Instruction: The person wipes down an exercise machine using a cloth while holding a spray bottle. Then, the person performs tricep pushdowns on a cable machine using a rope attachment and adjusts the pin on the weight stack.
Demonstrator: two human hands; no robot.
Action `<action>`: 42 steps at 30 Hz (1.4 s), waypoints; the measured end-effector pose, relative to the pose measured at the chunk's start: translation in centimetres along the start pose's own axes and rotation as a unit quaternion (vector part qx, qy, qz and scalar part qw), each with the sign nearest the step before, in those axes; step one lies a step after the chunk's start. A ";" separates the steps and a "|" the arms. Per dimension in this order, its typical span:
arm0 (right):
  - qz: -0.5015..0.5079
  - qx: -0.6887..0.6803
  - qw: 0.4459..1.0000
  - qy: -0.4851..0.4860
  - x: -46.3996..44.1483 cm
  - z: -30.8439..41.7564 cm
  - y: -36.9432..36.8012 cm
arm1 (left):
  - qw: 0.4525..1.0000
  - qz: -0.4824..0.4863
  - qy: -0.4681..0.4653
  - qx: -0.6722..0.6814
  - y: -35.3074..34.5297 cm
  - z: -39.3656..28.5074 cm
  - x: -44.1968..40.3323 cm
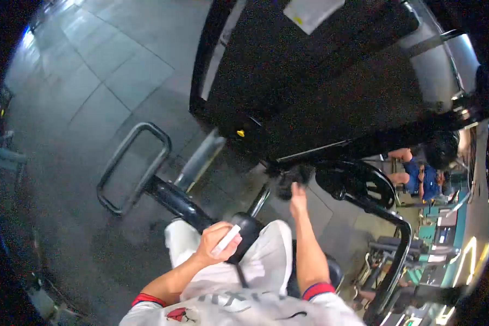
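Observation:
My left hand (217, 243) is closed round a small white object (226, 240), above my lap and beside a black pad (245, 233) between my knees. Further right, my right hand (298, 200) reaches forward to a dark rounded part (285, 183) of the machine. Its fingers are partly lost against the dark part, so whether they grip it cannot be made out. A black padded bar (182, 204) runs from near my left knee to a looped metal handle (164, 145).
A tall dark machine housing (309, 81) stands ahead, with a yellow knob (240, 133) low on it. A curved black frame (405, 239) rises at the right. Beyond it sits a person in blue (430, 182). Grey floor tiles (114, 76) lie at the left.

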State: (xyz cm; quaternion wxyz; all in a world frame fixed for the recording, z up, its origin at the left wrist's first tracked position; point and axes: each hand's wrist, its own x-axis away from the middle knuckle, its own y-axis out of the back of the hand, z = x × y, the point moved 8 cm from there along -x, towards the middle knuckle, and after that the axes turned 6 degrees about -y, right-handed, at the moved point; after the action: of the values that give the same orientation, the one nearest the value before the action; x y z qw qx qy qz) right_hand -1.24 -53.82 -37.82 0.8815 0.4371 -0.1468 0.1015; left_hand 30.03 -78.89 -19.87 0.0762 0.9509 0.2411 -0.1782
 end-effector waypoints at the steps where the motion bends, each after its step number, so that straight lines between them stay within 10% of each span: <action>1: 0.075 -0.189 0.974 -0.101 5.2 2.1 -3.1 | 1.000 -0.005 -0.005 -0.028 2.7 -1.6 0.6; 7: 0.327 -0.316 0.883 -0.112 29.3 11.7 -10.8 | 0.985 -0.028 -0.001 -0.169 16.0 -9.0 4.6; 19: 0.085 -0.048 0.935 0.340 49.4 38.3 10.7 | 0.947 0.261 -0.024 -0.186 13.9 -20.3 0.4; 24: 0.113 0.150 0.941 0.282 55.8 33.5 10.1 | 0.853 0.478 -0.010 -0.209 12.0 -11.6 6.8; 27: -0.018 0.150 0.958 0.243 58.3 27.8 12.5 | 0.784 0.592 0.016 -0.187 7.3 -14.4 8.1; 29: 0.063 -0.004 0.982 0.175 59.9 23.0 12.3 | 0.689 0.692 -0.091 -0.196 3.7 -19.0 10.6; 31: -0.049 -0.054 0.984 0.164 63.6 18.7 12.9 | 0.705 0.632 -0.280 -0.158 1.7 -21.2 14.6; 35: -0.135 -0.078 0.984 0.091 71.6 11.3 11.9 | 0.715 0.696 -0.062 0.010 -3.7 -27.5 21.1; 40: -0.243 -0.011 0.970 -0.028 79.6 6.9 11.2 | 0.547 0.808 -0.167 -0.142 -3.9 -27.8 24.8; 42: -0.258 0.015 0.965 -0.052 81.4 5.8 11.1 | 0.613 0.744 -0.256 -0.064 -4.6 -34.1 24.1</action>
State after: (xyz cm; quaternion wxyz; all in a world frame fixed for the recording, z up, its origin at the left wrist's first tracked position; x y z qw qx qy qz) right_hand 70.57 -47.69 2.06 0.8621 0.4784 -0.0730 -0.1499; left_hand 57.84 -56.60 2.39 0.3021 0.7124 -0.5681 -0.2801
